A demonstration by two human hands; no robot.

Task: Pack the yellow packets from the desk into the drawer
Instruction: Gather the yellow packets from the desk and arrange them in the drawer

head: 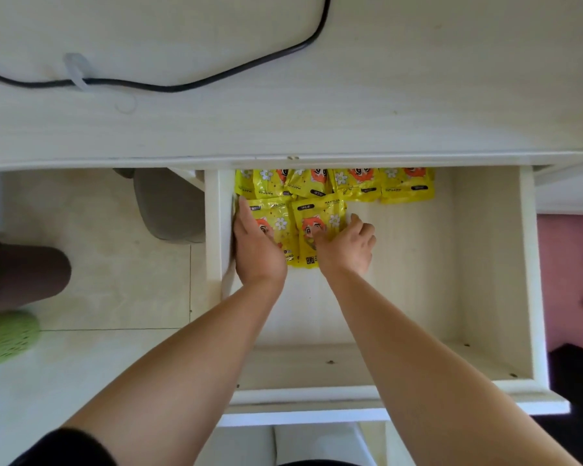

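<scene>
From the head view, the drawer (418, 280) is standing pulled well out from under the white surface (350, 112). Most of its pale floor is lying bare to the right and toward the person, leaving wide room between the packets and the right wall. The left side is tight: the left hand (258, 247) is lying right along the drawer's left wall.

The yellow packets (350, 185) are sitting in a row across the far end of the drawer, overlapping one another, each showing an orange cartoon face, a white flower and a small dark label. Two more are lying in a second row just in front, at the left, side by side and touching. The left hand is resting flat, fingers straight, on the left packet (283, 220), holding nothing. The right hand (347, 247) is on the right packet (320, 213), thumb pressing its face and fingers bending at its right edge. I cannot tell whether it is gripping the packet or only pressing it.

The front edge of the surface is cutting off the tops of the far row, so any packets further back are hidden. Both hands are covering the lower parts of the near two, and their print is too small to read. A black cable (182, 86) is trailing across the surface. On the tiled floor (115, 280) at the left, a green shoe (7, 334) is showing, blurred and cut off by the frame.
</scene>
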